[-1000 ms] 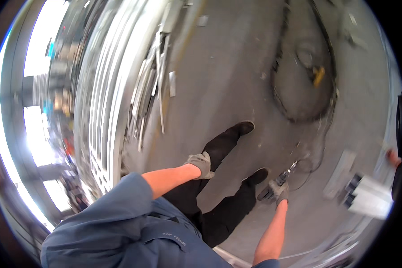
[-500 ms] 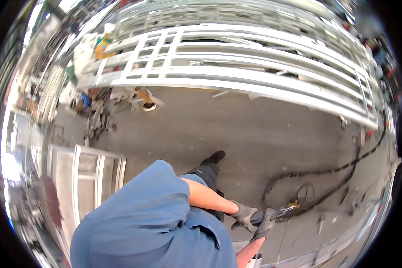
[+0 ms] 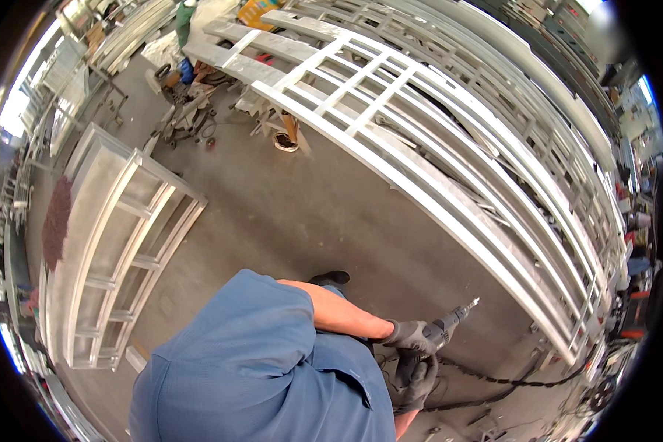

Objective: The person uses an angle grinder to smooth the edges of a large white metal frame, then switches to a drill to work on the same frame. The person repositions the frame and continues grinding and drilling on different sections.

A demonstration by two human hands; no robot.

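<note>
A dark cordless drill (image 3: 443,328) with a bright bit in its chuck points up and to the right, over the floor. My left hand (image 3: 409,336), in a grey glove, wraps the drill at its rear, where body and handle meet. Lower down, my gloved right hand (image 3: 421,377) is closed around the bottom of the drill, at the handle or battery; the fingers partly hide that part. Both hands are close together in front of my blue shirt. Beyond the drill lies a long white metal frame (image 3: 390,171) with several crossbars.
More metal frames and lengths are stacked behind the white one. To the left, another metal frame (image 3: 136,258) rests on a pale panel. A black cable (image 3: 486,379) runs across the floor at lower right. An open round container (image 3: 286,141) stands below the stack's left end.
The view has turned, so the white frame now slants down to the right. The drill has tilted upward, and my right hand has moved from its front to its lower end.
</note>
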